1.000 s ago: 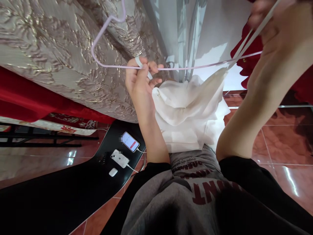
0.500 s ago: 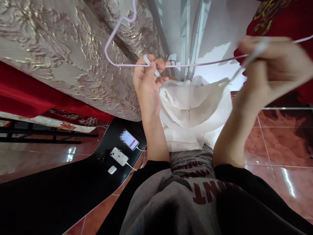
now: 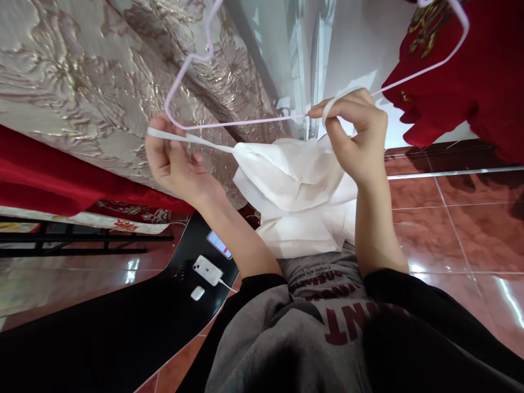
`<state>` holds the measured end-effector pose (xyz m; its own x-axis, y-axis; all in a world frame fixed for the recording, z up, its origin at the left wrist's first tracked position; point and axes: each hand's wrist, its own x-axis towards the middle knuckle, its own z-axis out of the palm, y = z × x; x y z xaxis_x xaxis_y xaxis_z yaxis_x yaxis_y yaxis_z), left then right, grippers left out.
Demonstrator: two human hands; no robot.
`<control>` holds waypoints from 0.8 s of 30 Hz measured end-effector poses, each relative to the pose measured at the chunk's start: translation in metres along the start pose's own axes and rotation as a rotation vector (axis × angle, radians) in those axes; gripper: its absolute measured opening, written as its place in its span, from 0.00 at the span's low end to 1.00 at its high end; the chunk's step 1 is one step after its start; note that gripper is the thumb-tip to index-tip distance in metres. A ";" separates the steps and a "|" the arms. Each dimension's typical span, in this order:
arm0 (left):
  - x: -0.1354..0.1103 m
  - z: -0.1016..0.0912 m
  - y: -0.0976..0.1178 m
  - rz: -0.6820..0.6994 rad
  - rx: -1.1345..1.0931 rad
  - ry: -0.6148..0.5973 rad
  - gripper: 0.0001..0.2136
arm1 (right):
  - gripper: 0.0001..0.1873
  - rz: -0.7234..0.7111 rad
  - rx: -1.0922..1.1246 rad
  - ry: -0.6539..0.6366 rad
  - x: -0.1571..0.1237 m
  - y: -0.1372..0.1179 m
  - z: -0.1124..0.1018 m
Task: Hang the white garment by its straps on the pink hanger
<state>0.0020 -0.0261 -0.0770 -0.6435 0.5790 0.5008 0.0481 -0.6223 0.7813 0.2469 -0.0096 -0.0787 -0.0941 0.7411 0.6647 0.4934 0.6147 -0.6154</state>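
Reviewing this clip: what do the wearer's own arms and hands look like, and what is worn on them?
Both hands, the left hand and the right hand, are bare: no gloves, rings or watch visible. The forearms are uncovered, with black sleeves pushed up to about the elbows. The chest shows a grey top with dark red printed lettering.

White garment: thin matt cloth, soft folds, flat woven straps. Hanger: thin lilac wire, smooth coated finish. Curtain: heavy brocade, raised floral pattern, metallic sheen. Red cloth: matt, gold embroidery. Floor: reddish tiles, glossy, reflective. Desk: black, smooth, glossy. Phone: white glossy back.
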 end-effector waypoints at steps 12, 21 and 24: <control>0.038 0.052 0.048 0.160 0.374 -0.610 0.01 | 0.10 0.052 0.027 0.044 -0.003 0.002 -0.001; -0.011 0.063 0.006 -0.310 -0.197 0.043 0.08 | 0.11 -0.002 -0.004 -0.001 -0.002 -0.001 0.003; -0.037 0.076 0.000 -0.325 -0.241 0.009 0.09 | 0.09 -0.026 0.000 0.001 -0.002 -0.004 0.001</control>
<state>0.0841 -0.0074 -0.0674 -0.6022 0.7620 0.2384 -0.3387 -0.5142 0.7880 0.2445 -0.0130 -0.0779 -0.1058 0.7248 0.6808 0.4909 0.6335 -0.5981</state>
